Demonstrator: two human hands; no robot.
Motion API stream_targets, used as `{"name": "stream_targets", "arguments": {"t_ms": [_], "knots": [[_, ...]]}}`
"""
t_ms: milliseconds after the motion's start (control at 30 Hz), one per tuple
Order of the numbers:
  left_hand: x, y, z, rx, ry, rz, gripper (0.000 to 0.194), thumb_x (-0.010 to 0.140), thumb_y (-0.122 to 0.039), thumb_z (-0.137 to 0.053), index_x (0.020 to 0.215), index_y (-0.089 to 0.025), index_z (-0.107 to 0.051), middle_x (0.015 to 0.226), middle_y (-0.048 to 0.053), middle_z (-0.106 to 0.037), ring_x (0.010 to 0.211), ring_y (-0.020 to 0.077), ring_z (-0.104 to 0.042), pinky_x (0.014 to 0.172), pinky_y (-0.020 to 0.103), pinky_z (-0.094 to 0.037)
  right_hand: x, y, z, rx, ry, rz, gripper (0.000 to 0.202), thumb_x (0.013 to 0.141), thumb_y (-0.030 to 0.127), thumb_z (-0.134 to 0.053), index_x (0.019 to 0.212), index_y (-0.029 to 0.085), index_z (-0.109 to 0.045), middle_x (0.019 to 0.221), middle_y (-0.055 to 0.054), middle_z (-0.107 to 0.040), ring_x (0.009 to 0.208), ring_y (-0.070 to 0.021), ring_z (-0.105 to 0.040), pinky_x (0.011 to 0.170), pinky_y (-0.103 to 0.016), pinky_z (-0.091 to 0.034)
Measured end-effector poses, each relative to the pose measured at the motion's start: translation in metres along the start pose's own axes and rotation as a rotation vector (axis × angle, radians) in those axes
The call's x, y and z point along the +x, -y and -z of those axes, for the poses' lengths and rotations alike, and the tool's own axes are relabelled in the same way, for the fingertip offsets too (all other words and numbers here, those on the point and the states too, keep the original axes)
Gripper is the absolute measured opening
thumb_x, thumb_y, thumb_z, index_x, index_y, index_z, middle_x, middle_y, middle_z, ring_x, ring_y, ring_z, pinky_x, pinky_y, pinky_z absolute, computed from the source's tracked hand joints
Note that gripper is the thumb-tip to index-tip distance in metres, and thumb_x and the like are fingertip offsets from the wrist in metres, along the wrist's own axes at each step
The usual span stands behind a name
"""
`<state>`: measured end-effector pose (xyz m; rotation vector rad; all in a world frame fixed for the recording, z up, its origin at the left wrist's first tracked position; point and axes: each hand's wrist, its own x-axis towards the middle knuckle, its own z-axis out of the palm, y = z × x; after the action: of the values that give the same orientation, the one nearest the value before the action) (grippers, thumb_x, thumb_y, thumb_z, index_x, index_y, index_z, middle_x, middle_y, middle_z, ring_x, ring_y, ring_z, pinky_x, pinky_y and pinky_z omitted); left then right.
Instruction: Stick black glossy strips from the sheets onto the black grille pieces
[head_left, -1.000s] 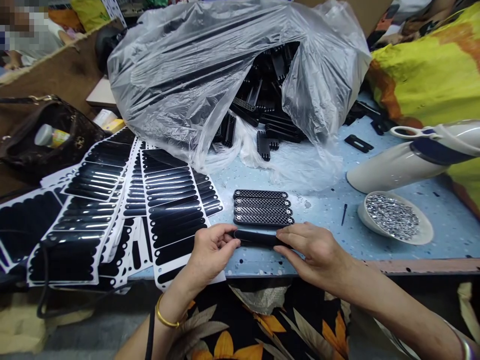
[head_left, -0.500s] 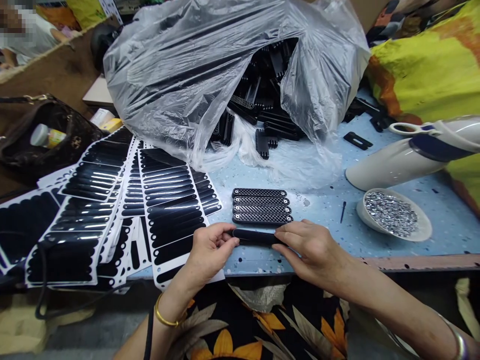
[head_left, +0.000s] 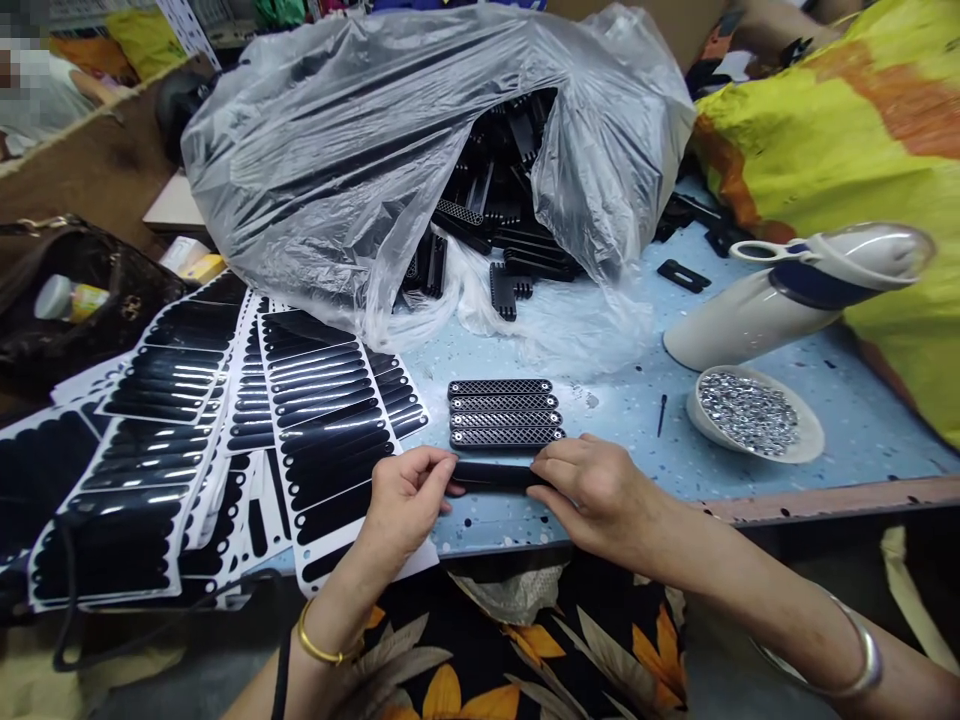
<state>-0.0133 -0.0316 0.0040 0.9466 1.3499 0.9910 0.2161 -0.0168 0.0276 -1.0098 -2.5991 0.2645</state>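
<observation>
While the left hand [head_left: 411, 490] pinches one end of the black bar [head_left: 491, 474] between thumb and fingertips, the right hand [head_left: 592, 490] grasps the other end, thumb on the near side, fingers over the far side. Bar lies level between both sets of fingers, just above the near part of the table [head_left: 491, 535]; contact underneath can't be told. Its visible face is smooth and dark; looks like a strip is on it, but whether fully stuck down can't tell.

Just beyond the fingers: four lattice bars [head_left: 504, 413] set side by side, metal bits at their ends. That group reads as finished at least for the metal; undersides hidden. So the held one looks mid-step, apart from the group.

Plenty left, judging by supply. Sheets [head_left: 330, 400] left of the left fingers are mostly full of black strips, with a white gap near the low end of the front one. Bag [head_left: 337, 150] well beyond the fingers holds a heap of black parts [head_left: 487, 195]. Right of the right fingers, the bowl [head_left: 810, 435] is well stocked with metal bits.
</observation>
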Motion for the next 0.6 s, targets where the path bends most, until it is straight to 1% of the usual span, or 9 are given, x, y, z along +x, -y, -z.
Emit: {"name": "stream_targets", "arguments": {"t_ms": [133, 333, 467, 600], "knots": [[0.001, 0.0, -0.003, -0.012, -0.032, 0.028, 0.023, 0.066, -0.036, -0.074, 0.071, -0.014, -0.075, 0.056, 0.002, -0.069, 0.053, 0.0175, -0.071, 0.039, 0.018, -0.051, -0.001, -0.002, 0.001, 0.027, -0.005, -0.014, 0.019, 0.09, 0.011, -0.055, 0.076, 0.014, -0.068, 0.071, -0.008, -0.067, 0.065, -0.0199, -0.063, 0.059, -0.031, -0.046], [-0.001, -0.002, -0.004, -0.007, -0.054, 0.024, 0.021, 0.065, -0.034, -0.074, 0.07, -0.014, -0.075, 0.055, 0.001, -0.069, 0.05, 0.0159, -0.069, 0.039, 0.017, -0.052, -0.003, -0.005, 0.002, 0.127, -0.005, -0.038, 0.014, 0.09, 0.011, -0.061, 0.08, 0.014, -0.07, 0.076, -0.008, -0.07, 0.067, -0.019, -0.065, 0.058, -0.029, -0.049], [-0.001, -0.002, -0.003, -0.01, -0.061, 0.012, 0.019, 0.065, -0.033, -0.075, 0.07, -0.014, -0.076, 0.058, 0.002, -0.071, 0.052, 0.0167, -0.071, 0.04, 0.018, -0.053, -0.009, -0.013, -0.007, 0.201, -0.076, -0.043, 0.012, 0.092, 0.017, -0.063, 0.091, 0.015, -0.074, 0.079, -0.008, -0.072, 0.069, -0.0185, -0.066, 0.06, -0.028, -0.052], [-0.001, 0.0, -0.003, -0.005, -0.068, -0.012, 0.019, 0.066, -0.033, -0.076, 0.072, -0.014, -0.077, 0.059, 0.003, -0.072, 0.054, 0.0177, -0.072, 0.04, 0.018, -0.054, -0.016, -0.02, -0.016, 0.3, -0.117, -0.085, 0.015, 0.094, 0.024, -0.066, 0.1, 0.016, -0.077, 0.083, -0.009, -0.073, 0.073, -0.0183, -0.068, 0.062, -0.027, -0.056]]}}
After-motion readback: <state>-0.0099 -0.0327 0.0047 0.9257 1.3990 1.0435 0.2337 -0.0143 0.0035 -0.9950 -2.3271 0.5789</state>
